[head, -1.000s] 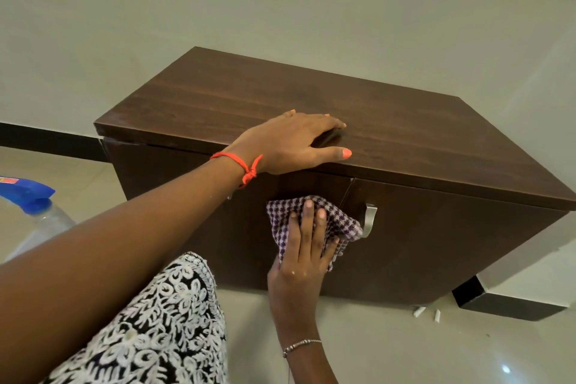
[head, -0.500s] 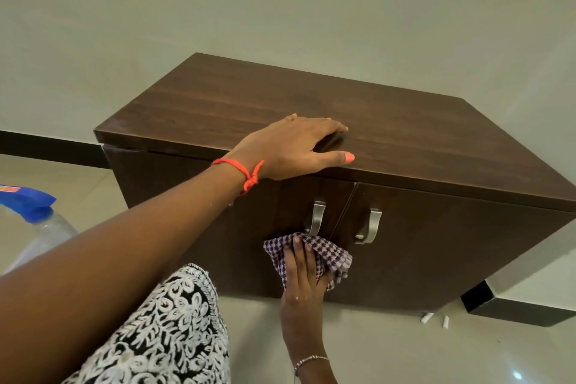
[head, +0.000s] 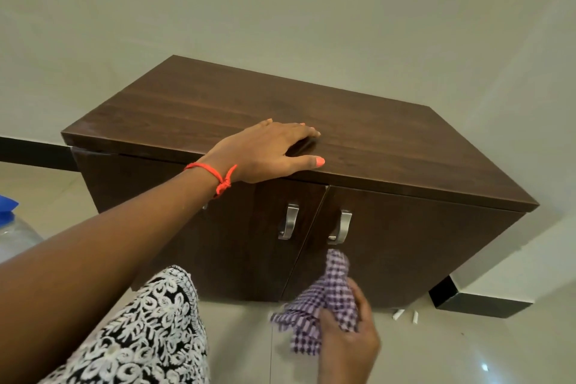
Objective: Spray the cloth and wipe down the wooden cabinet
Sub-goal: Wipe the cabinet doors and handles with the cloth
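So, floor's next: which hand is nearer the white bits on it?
Right. The right hand, holding the cloth, is left of the white bits; the left hand rests atop the cabinet.

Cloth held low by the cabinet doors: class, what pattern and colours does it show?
The cloth has a small purple-and-white check, seen best in the head view.
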`<move>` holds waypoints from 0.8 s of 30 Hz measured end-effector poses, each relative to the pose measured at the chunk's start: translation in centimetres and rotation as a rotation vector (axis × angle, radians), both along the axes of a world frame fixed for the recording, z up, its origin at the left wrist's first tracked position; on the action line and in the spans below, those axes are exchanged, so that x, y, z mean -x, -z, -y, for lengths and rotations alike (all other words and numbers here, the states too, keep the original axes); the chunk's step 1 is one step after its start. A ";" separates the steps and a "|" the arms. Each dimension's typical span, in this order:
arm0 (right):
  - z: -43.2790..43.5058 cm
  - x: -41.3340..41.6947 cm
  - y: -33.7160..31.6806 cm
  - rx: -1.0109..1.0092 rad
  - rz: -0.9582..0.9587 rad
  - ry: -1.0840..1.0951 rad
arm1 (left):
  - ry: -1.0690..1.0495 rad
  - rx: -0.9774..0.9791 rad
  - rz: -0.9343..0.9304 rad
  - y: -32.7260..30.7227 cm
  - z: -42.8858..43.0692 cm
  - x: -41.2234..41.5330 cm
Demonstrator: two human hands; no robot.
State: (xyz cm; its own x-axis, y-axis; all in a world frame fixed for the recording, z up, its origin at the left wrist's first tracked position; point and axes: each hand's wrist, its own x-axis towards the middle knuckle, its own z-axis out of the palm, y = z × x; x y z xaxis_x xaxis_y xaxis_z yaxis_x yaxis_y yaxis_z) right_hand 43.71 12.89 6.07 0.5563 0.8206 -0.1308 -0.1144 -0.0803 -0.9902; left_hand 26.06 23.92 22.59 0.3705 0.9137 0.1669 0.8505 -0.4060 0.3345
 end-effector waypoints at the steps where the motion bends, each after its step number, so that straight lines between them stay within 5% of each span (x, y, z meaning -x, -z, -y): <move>1: 0.3 -0.3 -1.6 -0.015 0.034 0.069 | -0.001 -0.001 -0.002 0.0 0.0 0.0; 6: -0.2 -0.4 -5.0 -0.483 0.751 0.004 | 0.000 0.005 -0.008 -0.1 0.2 0.0; 9: -3.2 0.3 -3.9 -0.524 1.160 -0.123 | -0.012 0.011 0.000 -0.2 0.2 0.0; 18: -4.8 1.1 -3.0 -0.330 1.437 -0.178 | -0.019 0.015 -0.002 -0.2 0.1 -0.1; 24: -5.0 0.1 -0.4 -0.411 1.481 -0.211 | -0.019 0.009 -0.013 -0.2 0.1 0.0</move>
State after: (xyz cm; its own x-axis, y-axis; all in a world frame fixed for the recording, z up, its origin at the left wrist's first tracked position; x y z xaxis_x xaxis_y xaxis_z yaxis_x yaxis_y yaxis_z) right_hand 43.59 17.91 6.48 -0.1456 0.7384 0.6584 0.9307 0.3279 -0.1619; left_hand 26.10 23.81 22.74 0.3552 0.9220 0.1541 0.8624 -0.3868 0.3264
